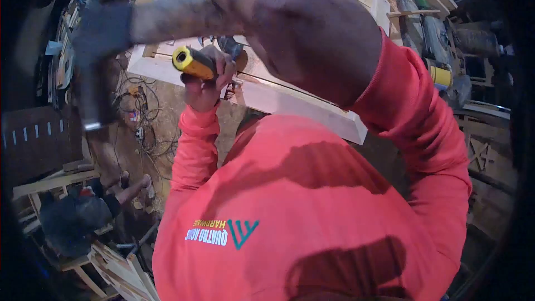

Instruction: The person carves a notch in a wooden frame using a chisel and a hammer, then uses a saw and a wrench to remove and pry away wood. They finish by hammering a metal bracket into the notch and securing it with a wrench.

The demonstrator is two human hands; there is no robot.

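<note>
My right hand (312, 28), raised close to the camera, is wrapped round the wooden handle of a hammer (100, 39). The dark hammer head hangs at the left, blurred by motion. Lower and farther off, my left hand (209, 81) is closed round a chisel (195, 62) with a yellow and black handle; its butt end faces up toward the camera. Beneath both hands lies a pale wooden panel (273, 97) with a framed edge. The chisel's blade is hidden from view.
Tangled cables (146, 125) lie on the floor at the left. Another person (83, 217) is at the lower left, near wooden frames (120, 265). A yellow container (441, 76) and wrapped bundles stand at the right.
</note>
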